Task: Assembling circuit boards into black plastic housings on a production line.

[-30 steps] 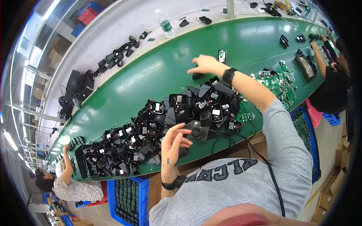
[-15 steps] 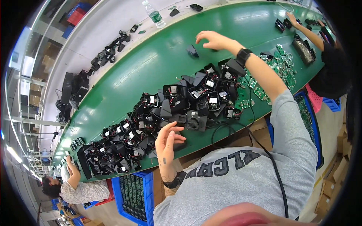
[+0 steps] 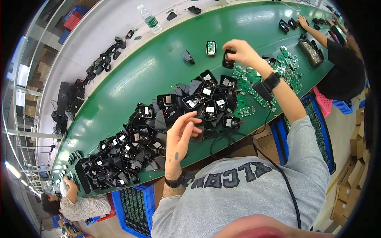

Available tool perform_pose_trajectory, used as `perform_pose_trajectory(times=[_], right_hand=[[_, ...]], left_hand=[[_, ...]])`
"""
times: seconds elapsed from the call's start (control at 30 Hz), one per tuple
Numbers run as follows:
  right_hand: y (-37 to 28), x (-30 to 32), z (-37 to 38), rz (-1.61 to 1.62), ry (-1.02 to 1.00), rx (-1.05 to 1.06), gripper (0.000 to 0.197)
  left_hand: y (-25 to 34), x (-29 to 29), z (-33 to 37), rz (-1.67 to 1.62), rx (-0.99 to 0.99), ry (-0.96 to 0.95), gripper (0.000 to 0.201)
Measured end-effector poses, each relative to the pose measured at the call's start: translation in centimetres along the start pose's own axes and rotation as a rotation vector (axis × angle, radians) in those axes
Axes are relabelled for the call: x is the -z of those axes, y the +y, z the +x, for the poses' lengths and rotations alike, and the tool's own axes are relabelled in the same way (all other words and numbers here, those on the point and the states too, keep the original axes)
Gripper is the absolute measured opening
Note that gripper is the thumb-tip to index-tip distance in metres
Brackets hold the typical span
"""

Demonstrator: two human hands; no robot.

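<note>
My right hand (image 3: pixel 243 52), out over the far side of the green work surface, has its fingers closed on a small black plastic housing (image 3: pixel 228 60). Left of it stands an open black housing with a green circuit board (image 3: pixel 211 48) inside. A dark wedge-shaped plastic piece (image 3: pixel 188 57) lies further left. My left hand (image 3: pixel 181 137) hovers at the near edge of a heap of black plastic housings (image 3: pixel 209 110) with red wires and white parts inside. Its fingers are loosely curled and apart, with nothing visible in them.
Loose green circuit boards (image 3: pixel 289 71) lie right of the heap. A black cable (image 3: pixel 274 162) crosses my shirt. Blue crates (image 3: pixel 149 208) stand below the near edge. A water bottle (image 3: pixel 150 20) stands on the far ledge. Co-workers sit at both ends.
My right hand has shifted right and now holds a black housing. The housing with the circuit board has come into sight beside it. The whole view has shifted slightly.
</note>
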State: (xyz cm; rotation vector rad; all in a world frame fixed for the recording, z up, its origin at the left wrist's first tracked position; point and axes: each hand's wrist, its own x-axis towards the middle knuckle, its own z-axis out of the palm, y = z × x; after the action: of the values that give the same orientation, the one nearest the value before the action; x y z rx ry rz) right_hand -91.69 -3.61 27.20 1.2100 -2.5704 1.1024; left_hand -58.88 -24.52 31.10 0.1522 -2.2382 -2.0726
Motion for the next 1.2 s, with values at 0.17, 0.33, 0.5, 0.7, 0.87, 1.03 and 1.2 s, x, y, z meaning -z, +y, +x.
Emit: perform_pose_trajectory(times=[0.17,0.33,0.5,0.7,0.87,1.03,1.2], right_hand=[[-12.2,2.7,-4.4,0.333,-0.095,0.156,0.027],[-14.9,0.4,-9.6,0.248,-0.028,0.378,0.033],[-14.3,0.9,-11.5,0.224,0.021,0.475,0.035],[-12.5,-1.5,-13.2,0.361,0.209,0.314,0.02],[-10.8,-0.8,-11.0,0.61,0.142,-0.117,0.014],[-0.3,-1.0,-8.2,-0.113,0.114,-0.091,0.03],[0.6,-2.5,-7.8,-0.262,-0.104,-0.165,0.036]], left_hand=[[0.2,-3.0,2.0,-0.298,0.048,-0.046,0.061],[-1.0,-6.1,3.6,-0.499,0.219,-0.197,0.052],[-1.8,-7.1,4.1,-0.522,0.171,0.005,0.048],[-1.8,-7.2,3.8,-0.605,0.215,-0.163,0.052],[-1.9,-6.7,3.4,-0.581,0.132,-0.055,0.043],[-1.3,-5.9,3.1,-0.544,0.075,0.03,0.042],[-1.7,-5.1,2.6,-0.532,0.053,0.072,0.044]])
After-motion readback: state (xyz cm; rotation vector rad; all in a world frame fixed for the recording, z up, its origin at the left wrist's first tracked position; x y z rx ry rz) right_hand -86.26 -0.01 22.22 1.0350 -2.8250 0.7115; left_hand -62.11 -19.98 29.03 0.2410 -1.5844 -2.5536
